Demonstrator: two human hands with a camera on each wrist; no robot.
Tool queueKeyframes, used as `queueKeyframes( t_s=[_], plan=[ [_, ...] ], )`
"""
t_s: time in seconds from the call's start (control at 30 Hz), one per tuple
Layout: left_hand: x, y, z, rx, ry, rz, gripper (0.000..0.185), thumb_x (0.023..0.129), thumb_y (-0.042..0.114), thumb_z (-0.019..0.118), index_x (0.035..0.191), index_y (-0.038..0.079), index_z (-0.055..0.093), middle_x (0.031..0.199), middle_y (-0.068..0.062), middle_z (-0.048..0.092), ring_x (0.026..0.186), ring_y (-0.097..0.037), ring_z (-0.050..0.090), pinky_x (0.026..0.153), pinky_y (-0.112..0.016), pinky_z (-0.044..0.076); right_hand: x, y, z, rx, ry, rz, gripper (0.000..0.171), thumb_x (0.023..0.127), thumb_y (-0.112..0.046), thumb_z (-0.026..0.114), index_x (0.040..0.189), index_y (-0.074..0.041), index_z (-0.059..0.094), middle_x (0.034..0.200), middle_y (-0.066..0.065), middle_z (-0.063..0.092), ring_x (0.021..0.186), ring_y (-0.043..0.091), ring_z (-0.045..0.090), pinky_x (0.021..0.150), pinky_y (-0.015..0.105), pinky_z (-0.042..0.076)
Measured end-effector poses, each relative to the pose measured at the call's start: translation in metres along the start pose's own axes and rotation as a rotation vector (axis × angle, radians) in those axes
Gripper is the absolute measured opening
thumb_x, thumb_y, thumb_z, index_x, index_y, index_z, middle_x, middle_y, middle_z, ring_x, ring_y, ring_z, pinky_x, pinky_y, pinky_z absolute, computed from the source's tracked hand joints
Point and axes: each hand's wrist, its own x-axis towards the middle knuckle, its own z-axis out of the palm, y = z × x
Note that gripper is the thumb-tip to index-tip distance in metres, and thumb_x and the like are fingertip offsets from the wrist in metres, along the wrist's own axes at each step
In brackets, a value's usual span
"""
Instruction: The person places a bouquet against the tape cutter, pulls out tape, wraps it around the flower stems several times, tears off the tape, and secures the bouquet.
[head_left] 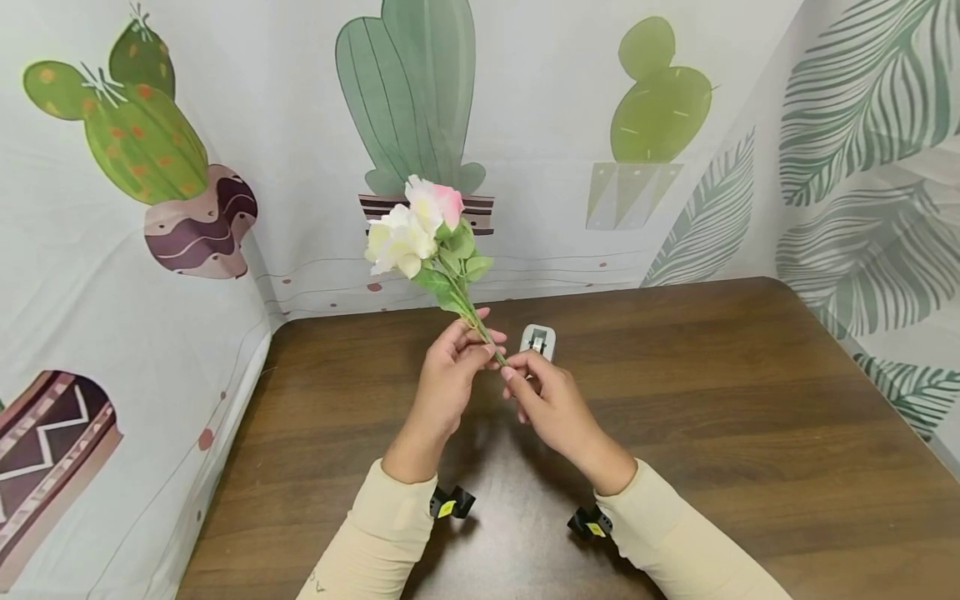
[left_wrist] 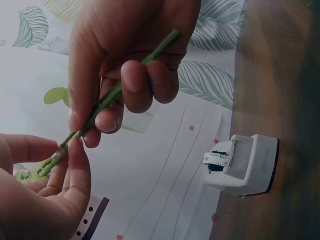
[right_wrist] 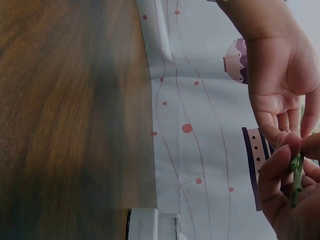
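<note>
A small bunch of flowers [head_left: 420, 227], with cream-white blooms, a pink one and green leaves, is held up tilted above the table, blooms to the upper left. My left hand [head_left: 444, 375] pinches the green stems [left_wrist: 107, 97] just below the leaves, between thumb and fingers. Close beside it, my right hand [head_left: 553, 402] grips the lower stems, and their cut ends stick out past its curled fingers in the left wrist view. Both hands nearly touch in the right wrist view, where the stem ends [right_wrist: 296, 182] show and the blooms are hidden.
A white tape dispenser [head_left: 538, 340] with a roll of tape stands on the brown wooden table [head_left: 712, 433], just beyond the right hand. Behind the table's far edge hangs a cloth backdrop [head_left: 540, 108] printed with cacti and leaves.
</note>
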Motion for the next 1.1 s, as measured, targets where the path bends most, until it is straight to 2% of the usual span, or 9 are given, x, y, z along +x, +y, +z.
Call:
queueKeyframes(
  t_s=[0.13,0.3,0.43,0.63,0.93,1.1],
  plan=[
    [-0.0004,0.0012,0.0001,-0.002,-0.012,0.004,0.043,0.097,-0.002,0.056,0.137,0.012,0.058,0.111,-0.023,0.066,0.096,-0.020,0.068,0.082,-0.025,0.056,-0.0007,-0.0005,-0.0001,-0.005,-0.006,-0.001,0.014,0.106,-0.022,0.053,0.107,-0.013,0.063,0.078,0.003,0.068,0.047,0.010,0.054,0.046,0.028,0.047],
    [-0.0004,0.0012,-0.0001,-0.010,-0.019,0.010,0.044,0.096,-0.001,0.058,0.138,0.011,0.059,0.105,-0.009,0.069,0.091,-0.014,0.068,0.080,-0.024,0.056,-0.0017,-0.0015,-0.0002,0.001,-0.028,-0.008,0.016,0.108,-0.024,0.049,0.108,-0.016,0.062,0.078,0.004,0.068,0.048,0.011,0.054,0.047,0.028,0.048],
    [-0.0009,0.0011,-0.0002,-0.026,-0.023,0.021,0.045,0.096,-0.002,0.059,0.140,0.009,0.058,0.103,-0.005,0.067,0.088,-0.013,0.067,0.079,-0.024,0.056,-0.0025,-0.0023,-0.0002,0.013,-0.045,-0.017,0.018,0.109,-0.025,0.047,0.109,-0.016,0.062,0.078,0.004,0.067,0.049,0.013,0.054,0.048,0.028,0.048],
    [-0.0018,0.0016,0.0002,-0.047,-0.024,0.017,0.044,0.096,-0.001,0.061,0.139,0.008,0.059,0.096,0.000,0.068,0.085,-0.011,0.066,0.076,-0.023,0.057,-0.0022,-0.0010,0.0000,0.026,-0.051,-0.014,0.018,0.109,-0.024,0.046,0.106,-0.014,0.061,0.078,0.013,0.067,0.050,0.012,0.054,0.048,0.026,0.046],
    [-0.0011,0.0014,0.0007,-0.054,-0.013,0.007,0.044,0.096,-0.001,0.063,0.139,0.006,0.059,0.092,0.002,0.066,0.080,-0.010,0.065,0.074,-0.023,0.057,-0.0016,-0.0001,0.0001,0.016,-0.057,-0.012,0.018,0.109,-0.023,0.047,0.106,-0.014,0.062,0.079,0.010,0.069,0.053,0.013,0.057,0.051,0.026,0.049],
    [-0.0001,0.0006,-0.0004,-0.067,0.013,-0.002,0.044,0.095,-0.004,0.063,0.138,0.004,0.060,0.097,-0.004,0.067,0.084,-0.010,0.066,0.075,-0.022,0.057,-0.0008,-0.0005,0.0006,0.007,-0.051,-0.026,0.018,0.107,-0.022,0.050,0.110,-0.012,0.065,0.080,0.010,0.069,0.056,0.015,0.059,0.052,0.027,0.049]
  ],
)
